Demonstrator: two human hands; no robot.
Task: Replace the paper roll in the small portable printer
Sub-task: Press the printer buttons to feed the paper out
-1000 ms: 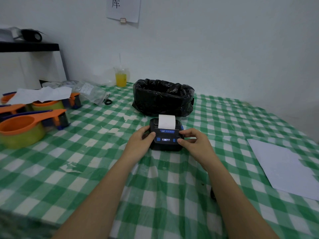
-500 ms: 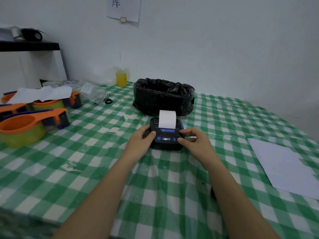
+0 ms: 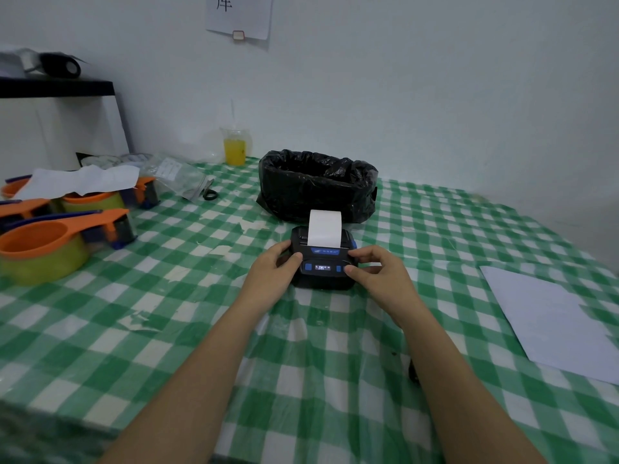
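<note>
A small black printer (image 3: 322, 277) with blue buttons and a lit display sits on the green checked tablecloth (image 3: 167, 313). A strip of white paper (image 3: 324, 228) stands up out of its top slot. My left hand (image 3: 273, 271) grips the printer's left side, thumb on the front face. My right hand (image 3: 380, 274) holds the right side, with a fingertip on the right blue button. The roll inside is hidden.
A bin lined with a black bag (image 3: 318, 185) stands just behind the printer. Orange tape dispensers (image 3: 63, 236) and loose paper crowd the left. A cup of yellow drink (image 3: 234, 147) is at the back. A white sheet (image 3: 549, 319) lies on the right.
The paper strip sticking out of the printer has grown longer over the three frames. Both hands have stayed on the printer's sides.
</note>
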